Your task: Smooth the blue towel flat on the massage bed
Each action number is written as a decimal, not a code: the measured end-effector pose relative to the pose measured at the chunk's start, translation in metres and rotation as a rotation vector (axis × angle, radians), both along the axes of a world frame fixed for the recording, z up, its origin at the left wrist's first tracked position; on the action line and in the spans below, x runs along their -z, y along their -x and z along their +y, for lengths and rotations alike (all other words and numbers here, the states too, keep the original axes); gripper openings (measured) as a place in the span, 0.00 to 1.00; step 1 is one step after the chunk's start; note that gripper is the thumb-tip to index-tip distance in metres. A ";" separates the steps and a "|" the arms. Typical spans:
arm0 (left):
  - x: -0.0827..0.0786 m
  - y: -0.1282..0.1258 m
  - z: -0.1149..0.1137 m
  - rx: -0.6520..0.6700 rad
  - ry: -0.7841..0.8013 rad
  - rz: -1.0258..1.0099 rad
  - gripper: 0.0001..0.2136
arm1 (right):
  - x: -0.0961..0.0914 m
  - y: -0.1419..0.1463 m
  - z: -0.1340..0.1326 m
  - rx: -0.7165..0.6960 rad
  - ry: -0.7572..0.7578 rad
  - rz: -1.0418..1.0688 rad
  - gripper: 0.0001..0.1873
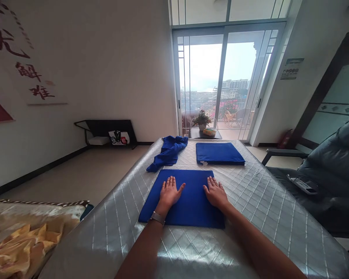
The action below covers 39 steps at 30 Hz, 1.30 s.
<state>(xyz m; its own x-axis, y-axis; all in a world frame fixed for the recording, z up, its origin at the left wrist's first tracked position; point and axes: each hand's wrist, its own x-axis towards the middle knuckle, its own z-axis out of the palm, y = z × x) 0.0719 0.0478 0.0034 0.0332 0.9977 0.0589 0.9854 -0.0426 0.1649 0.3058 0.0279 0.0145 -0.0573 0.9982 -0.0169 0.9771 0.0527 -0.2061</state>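
A folded blue cloth lies flat on the silver quilted table in front of me. My left hand rests palm down on its left half, fingers stretched out. My right hand lies flat on its right half, fingers also spread. Neither hand holds anything. Farther back, a neatly folded stack of blue cloths sits at the right. A crumpled blue cloth lies loose at the back left.
A dark armchair with a remote on it stands at the right of the table. A patterned cushion with yellow fabric sits at the lower left. Beyond the table are a small side table with a potted plant and glass balcony doors.
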 end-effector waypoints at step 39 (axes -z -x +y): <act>-0.003 -0.109 0.006 0.590 -0.213 -0.078 0.31 | 0.012 -0.007 0.014 -0.068 -0.021 -0.051 0.35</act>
